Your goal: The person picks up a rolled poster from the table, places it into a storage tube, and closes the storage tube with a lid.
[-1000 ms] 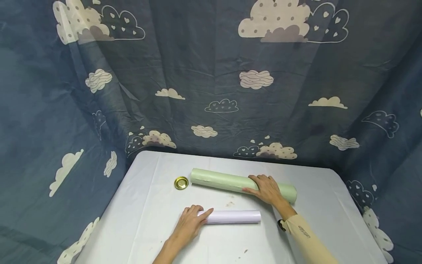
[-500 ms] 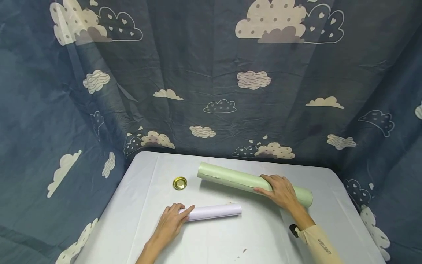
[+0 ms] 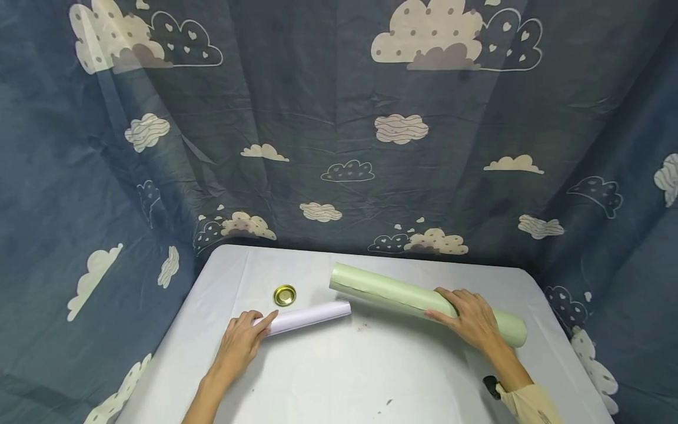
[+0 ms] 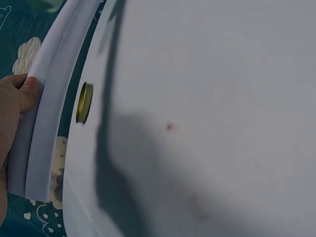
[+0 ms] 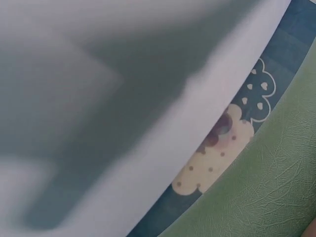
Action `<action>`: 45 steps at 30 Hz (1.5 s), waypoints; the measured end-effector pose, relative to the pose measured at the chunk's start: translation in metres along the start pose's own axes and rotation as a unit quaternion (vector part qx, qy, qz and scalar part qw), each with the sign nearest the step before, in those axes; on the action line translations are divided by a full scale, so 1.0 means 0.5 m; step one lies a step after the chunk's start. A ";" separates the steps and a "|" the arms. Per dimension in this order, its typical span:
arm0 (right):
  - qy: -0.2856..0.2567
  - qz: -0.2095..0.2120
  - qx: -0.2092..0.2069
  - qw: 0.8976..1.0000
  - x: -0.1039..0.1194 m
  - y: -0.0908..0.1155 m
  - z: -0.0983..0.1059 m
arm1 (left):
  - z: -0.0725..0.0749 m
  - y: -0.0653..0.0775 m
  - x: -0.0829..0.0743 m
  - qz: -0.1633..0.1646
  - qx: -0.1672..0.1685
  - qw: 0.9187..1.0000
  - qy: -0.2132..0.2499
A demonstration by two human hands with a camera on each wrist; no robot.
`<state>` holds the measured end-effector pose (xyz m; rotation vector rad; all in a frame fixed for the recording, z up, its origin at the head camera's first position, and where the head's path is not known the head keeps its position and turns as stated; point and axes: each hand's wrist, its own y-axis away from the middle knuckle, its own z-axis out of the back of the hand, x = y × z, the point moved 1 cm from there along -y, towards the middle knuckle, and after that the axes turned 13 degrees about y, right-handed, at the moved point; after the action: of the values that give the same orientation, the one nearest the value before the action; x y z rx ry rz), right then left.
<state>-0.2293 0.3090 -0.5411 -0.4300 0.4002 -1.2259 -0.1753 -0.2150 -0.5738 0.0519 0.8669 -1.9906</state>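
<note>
In the head view my left hand grips the left end of a rolled white sheet, thumb along its near side. The left wrist view shows this white roll raised off the table, its long loose edge visible. Over the right half of the table, my right hand grips a thicker pale green roll from above, right of its middle. That roll slants, left end farther from me, and casts a shadow below. Its creased, leathery surface fills a corner of the right wrist view.
A small round gold lid or dish lies on the white-covered table, just behind the white roll. Dark specks mark the cloth. A blue curtain with cloud prints hangs behind and at both sides.
Both rolls have come off the table and moved apart. The white roll went left and away from me, its right end swinging farther back; the green one went right, with its right end nearer me.
</note>
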 end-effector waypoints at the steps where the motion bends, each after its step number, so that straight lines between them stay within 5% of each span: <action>1: 0.000 -0.002 0.000 1.000 -0.001 0.004 0.004 | 0.008 -0.003 0.006 0.000 -0.003 1.000 -0.003; 14: 0.003 -0.001 -0.005 1.000 -0.021 0.044 0.028 | 0.070 -0.028 0.055 0.028 -0.024 0.999 0.016; 35: 0.001 0.026 -0.018 0.999 -0.003 0.041 0.012 | 0.053 -0.060 0.048 -0.010 -0.032 0.997 0.067; 45: -0.014 0.053 -0.034 0.998 0.013 0.022 0.026 | 0.041 -0.088 0.021 -0.028 -0.031 0.995 0.087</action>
<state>-0.2120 0.3069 -0.5362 -0.4776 0.4359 -1.1043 -0.2089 -0.2210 -0.5380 0.1700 1.0507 -2.0324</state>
